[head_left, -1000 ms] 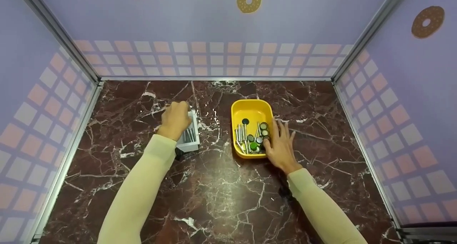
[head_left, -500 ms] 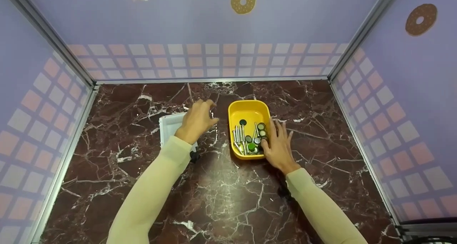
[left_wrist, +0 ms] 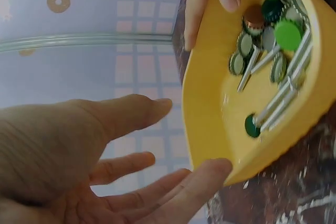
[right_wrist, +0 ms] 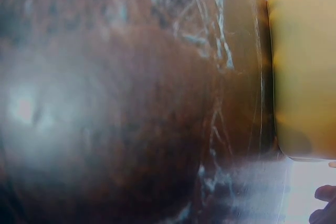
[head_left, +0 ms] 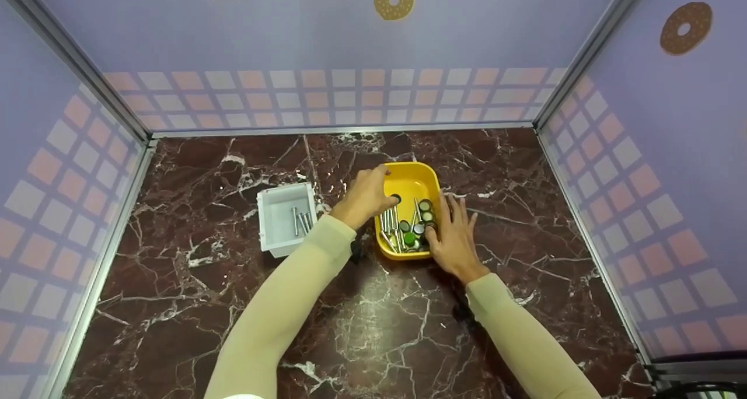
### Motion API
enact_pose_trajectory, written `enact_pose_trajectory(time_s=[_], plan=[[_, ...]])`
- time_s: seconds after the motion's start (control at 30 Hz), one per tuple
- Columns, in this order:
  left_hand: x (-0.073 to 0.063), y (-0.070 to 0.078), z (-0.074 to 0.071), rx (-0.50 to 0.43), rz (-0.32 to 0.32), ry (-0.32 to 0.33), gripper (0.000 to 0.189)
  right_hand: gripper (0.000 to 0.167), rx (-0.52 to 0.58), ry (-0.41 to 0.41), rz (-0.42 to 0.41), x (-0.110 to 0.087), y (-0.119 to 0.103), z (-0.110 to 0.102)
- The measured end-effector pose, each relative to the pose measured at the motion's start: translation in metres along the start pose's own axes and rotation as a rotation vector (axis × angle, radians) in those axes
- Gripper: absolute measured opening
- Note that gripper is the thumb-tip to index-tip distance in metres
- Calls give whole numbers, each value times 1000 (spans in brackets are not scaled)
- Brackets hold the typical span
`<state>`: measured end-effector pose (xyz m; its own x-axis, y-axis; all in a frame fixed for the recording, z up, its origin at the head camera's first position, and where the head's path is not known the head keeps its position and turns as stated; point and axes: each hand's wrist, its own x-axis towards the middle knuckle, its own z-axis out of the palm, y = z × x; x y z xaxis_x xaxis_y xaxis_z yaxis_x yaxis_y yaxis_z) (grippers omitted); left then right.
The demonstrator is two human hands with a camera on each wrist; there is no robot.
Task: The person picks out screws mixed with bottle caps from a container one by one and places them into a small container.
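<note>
My left hand (head_left: 363, 196) hovers over the left rim of a yellow tub (head_left: 411, 180). Its fingers are spread and nothing sits between them in the left wrist view. On the tub's right side, my right hand (head_left: 457, 241) grips the wall, thumb over the rim and fingers along the outside. Inside lie silver bolts (head_left: 391, 221), a bright green bottle cap (left_wrist: 289, 35), a dark green cap (left_wrist: 252, 125) apart from the pile, and several other caps. A white bin (head_left: 274, 215) to the left holds a few silver bolts (head_left: 301, 221), partly hidden by my left sleeve.
The tub and bin stand on a dark red marbled tabletop (head_left: 362, 329). A purple back wall (head_left: 327, 37) and side walls close off the far, left and right edges. A dark object (head_left: 700, 387) shows at the bottom right corner.
My left hand has moved right from the white bin to the yellow tub, its curled fingers spreading, which uncovers the bin and its bolts. My right hand stays at the tub.
</note>
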<state>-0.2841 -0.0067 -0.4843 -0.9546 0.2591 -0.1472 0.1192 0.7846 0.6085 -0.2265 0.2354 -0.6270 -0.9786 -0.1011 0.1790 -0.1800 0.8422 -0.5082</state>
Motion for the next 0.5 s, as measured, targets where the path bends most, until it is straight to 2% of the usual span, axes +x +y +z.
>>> enact_pose_trajectory(time_s=[0.1, 0.2, 0.33, 0.5], plan=[[5, 8, 7, -5, -55, -24, 64, 89, -4, -3, 0, 1, 0, -1], [10, 14, 13, 16, -94, -52, 43, 88, -4, 2, -4, 1, 1, 0], [25, 12, 29, 88, -103, -50, 24, 87, 8, 20, -17, 1, 1, 1], [89, -32, 92, 206, -57, -6, 19, 87, 13, 29, -23, 0, 1, 1]])
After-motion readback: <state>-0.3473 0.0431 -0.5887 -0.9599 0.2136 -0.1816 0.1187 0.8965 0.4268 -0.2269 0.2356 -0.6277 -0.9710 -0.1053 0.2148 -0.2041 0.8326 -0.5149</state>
